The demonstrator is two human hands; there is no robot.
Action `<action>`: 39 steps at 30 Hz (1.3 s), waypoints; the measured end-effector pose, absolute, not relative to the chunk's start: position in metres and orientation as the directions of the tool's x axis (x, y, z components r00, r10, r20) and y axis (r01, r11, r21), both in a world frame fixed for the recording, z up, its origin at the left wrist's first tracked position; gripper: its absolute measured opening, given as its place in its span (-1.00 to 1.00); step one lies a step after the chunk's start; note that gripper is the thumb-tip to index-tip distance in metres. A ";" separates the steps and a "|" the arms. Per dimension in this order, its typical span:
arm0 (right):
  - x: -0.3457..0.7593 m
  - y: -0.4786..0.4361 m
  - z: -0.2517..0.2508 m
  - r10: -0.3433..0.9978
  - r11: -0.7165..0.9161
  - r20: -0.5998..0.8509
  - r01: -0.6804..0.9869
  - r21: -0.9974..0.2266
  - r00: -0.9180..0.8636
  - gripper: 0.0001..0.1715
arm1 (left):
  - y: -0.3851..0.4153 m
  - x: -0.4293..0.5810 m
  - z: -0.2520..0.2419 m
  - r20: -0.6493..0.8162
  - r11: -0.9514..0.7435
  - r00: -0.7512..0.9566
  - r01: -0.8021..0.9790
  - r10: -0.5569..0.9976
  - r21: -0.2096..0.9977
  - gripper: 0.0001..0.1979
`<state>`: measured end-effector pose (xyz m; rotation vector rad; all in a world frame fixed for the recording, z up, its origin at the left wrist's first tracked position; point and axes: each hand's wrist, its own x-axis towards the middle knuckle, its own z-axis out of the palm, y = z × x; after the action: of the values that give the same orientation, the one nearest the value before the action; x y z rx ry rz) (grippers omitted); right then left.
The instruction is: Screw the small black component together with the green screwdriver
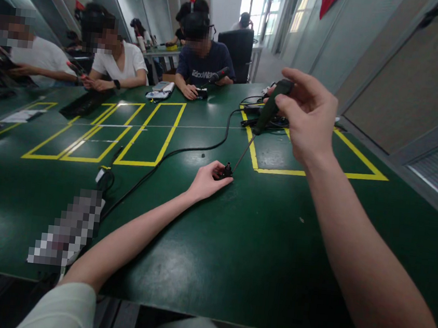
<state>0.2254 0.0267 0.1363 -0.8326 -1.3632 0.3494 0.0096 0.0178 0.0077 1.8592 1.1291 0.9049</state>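
A glossy dark-green table (252, 251) spreads under my fingers, marked with yellow tape outlines (281, 172) ahead of them. Beyond my fingertips, in a room with glass partitions, I see a person in a dark printed T-shirt (206, 61) seated across the table, and a person in a white top (122, 62) off to the left. The small black part (226, 171) sits at the table surface between the thumb and fingers of my left hand (207, 181), which pinch it; a short, round post rises from it, though finer detail is too small to make out. Above and to the right, the thumb and fingers of my right hand (312, 116) grip the handle of a screwdriver (268, 109). The handle is dark green and chunky; its slim, straight shaft slants down to end beside the part, and I cannot tell whether they touch. A smooth black cable (189, 149) curves past, left of my left fingers.
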 end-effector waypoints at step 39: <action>0.212 0.007 0.136 0.631 0.715 0.768 0.301 -0.631 0.112 -0.36 | 0.027 -0.010 0.010 0.222 -0.494 0.606 0.328 0.764 0.805 -0.52</action>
<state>0.2119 0.0068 0.1357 -0.8071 -1.4841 0.2849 -0.0103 0.0274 0.0096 2.0840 0.8590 0.7447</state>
